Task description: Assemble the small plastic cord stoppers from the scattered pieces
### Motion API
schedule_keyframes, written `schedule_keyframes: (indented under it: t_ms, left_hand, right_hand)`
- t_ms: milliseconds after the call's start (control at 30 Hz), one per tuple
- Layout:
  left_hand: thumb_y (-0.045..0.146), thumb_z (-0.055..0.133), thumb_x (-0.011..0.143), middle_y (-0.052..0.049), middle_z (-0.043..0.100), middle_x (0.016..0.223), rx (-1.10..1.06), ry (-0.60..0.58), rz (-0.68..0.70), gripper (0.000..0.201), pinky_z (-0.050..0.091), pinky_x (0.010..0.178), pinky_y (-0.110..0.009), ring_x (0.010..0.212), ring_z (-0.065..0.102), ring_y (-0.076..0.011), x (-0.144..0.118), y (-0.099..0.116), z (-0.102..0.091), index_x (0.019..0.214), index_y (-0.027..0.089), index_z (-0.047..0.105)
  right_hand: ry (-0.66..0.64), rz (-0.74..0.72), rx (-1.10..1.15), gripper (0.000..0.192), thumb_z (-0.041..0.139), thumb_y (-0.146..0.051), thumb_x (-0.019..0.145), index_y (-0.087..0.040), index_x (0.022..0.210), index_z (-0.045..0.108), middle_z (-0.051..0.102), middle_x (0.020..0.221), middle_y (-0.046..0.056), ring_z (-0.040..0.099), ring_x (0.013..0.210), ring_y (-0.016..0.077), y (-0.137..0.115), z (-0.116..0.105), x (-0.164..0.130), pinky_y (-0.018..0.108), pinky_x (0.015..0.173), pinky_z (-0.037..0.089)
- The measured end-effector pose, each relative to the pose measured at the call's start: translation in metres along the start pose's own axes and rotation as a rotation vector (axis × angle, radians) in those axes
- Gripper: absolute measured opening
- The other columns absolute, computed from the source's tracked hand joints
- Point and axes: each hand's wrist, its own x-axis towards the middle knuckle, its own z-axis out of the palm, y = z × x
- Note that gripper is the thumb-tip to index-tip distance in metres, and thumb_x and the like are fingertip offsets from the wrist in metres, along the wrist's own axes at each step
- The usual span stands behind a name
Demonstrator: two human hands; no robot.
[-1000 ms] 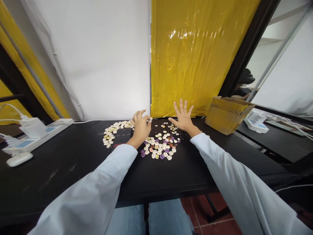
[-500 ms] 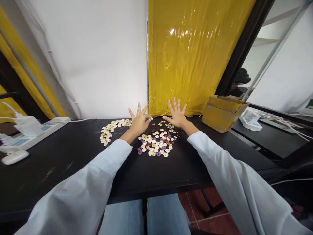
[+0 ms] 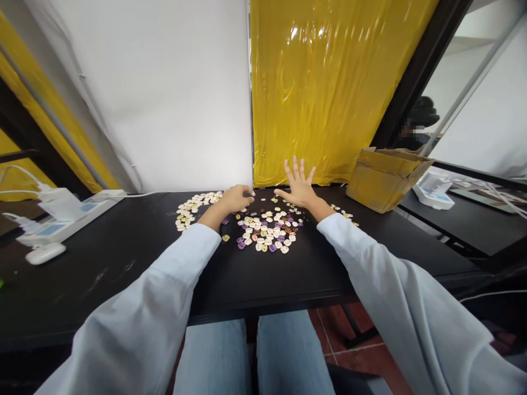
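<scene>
Small flat oval button-like pieces, mostly white with some purple, yellow and brown, lie in a loose pile [image 3: 269, 232] in the middle of the black table [image 3: 263, 280]. My left hand [image 3: 235, 199] is just behind and left of that pile, its fingers curled in and thumb and forefinger drawn together. Whatever is between its fingertips is too small to make out. A curved row of white and yellowish pieces [image 3: 188, 207] sits left of this hand. Flat and spread-fingered, my right hand [image 3: 300, 189] is over the back right of the pile, beside smaller scattered pieces.
A yellow-taped cardboard box [image 3: 381, 178] stands at the back right. On the left are a white power strip [image 3: 74, 216] with plugs and a white rounded case [image 3: 45, 253]. A yellow plastic sheet [image 3: 321, 99] hangs behind the table. Part of a person shows far right.
My left hand has gone from raised, spread fingers to curled fingers lower down. My right hand stays spread in about the same place. The view has shifted slightly.
</scene>
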Motion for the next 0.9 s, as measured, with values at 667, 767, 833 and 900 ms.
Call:
schedule_keyframes:
  t_ms: [667,767,833,900]
  left_hand:
    - [0.023,0.059,0.08,-0.008,0.078,0.091,0.071,-0.169,0.207,0.021,0.049,0.077,-0.031,0.082,0.07,-0.0227,-0.029,0.004,0.004,0.09,0.016,0.076]
    - [0.021,0.059,0.081,-0.009,0.078,0.096,0.093,-0.135,0.231,0.024,0.051,0.081,-0.032,0.087,0.071,-0.0229,-0.036,0.0,0.004,0.099,0.016,0.075]
    - [0.02,0.059,0.083,-0.011,0.076,0.102,0.122,-0.096,0.237,0.029,0.052,0.086,-0.035,0.093,0.07,-0.0252,-0.039,-0.001,0.005,0.107,0.014,0.073]
    - [0.02,0.057,0.085,-0.015,0.074,0.111,0.155,-0.052,0.241,0.035,0.049,0.094,-0.041,0.104,0.067,-0.0291,-0.04,0.0,0.008,0.116,0.012,0.071]
  right_hand:
    - [-0.452,-0.107,0.4,0.037,0.072,-0.048,0.074,-0.018,0.056,0.065,0.063,0.055,0.0,0.05,0.052,0.0122,0.005,-0.046,-0.032,0.027,0.052,0.032]
    - [-0.496,-0.093,0.411,0.035,0.074,-0.044,0.072,-0.017,0.052,0.063,0.062,0.053,0.0,0.051,0.052,0.0122,-0.001,-0.045,-0.035,0.026,0.052,0.033]
    - [-0.512,-0.075,0.423,0.029,0.074,-0.04,0.073,-0.017,0.056,0.065,0.067,0.057,0.001,0.055,0.055,0.0132,-0.003,-0.044,-0.037,0.026,0.053,0.036]
    - [-0.519,-0.053,0.432,0.022,0.074,-0.036,0.072,-0.017,0.061,0.069,0.071,0.062,0.002,0.06,0.058,0.0144,-0.004,-0.043,-0.038,0.025,0.054,0.039]
